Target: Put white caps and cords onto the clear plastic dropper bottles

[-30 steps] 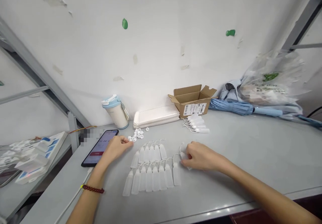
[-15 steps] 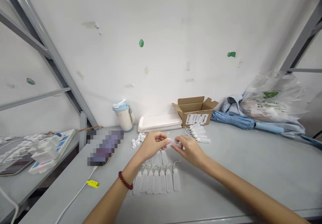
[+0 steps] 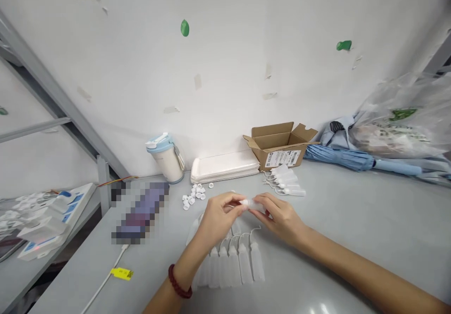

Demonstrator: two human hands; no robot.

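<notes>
My right hand (image 3: 282,215) grips a small translucent plastic bottle (image 3: 258,205) lying sideways between thumb and fingers. At the bottle's neck, my left hand (image 3: 223,213) pinches a small white cap (image 3: 245,202); whether it is seated on the neck I cannot tell. Below the hands lie several similar translucent bottles (image 3: 243,264) in a row, with thin curved tubes at their tops. My left hand and wrist hide part of that row. Loose white caps (image 3: 193,195) are scattered left of my left hand. More bottles (image 3: 286,178) with tubes are grouped behind my right hand.
Along the wall stand a tumbler (image 3: 165,159), a stack of white trays (image 3: 223,166) and an open cardboard box (image 3: 282,149). A folded blue umbrella (image 3: 341,158) and a plastic bag (image 3: 401,121) lie right. A blurred phone (image 3: 144,210) with a cable (image 3: 105,276) lies left.
The camera view has shifted, so the scene sits differently in the picture. A white cap now shows at my left fingertips, against the bottle's neck. One loose cap now shows apart from the pile.
</notes>
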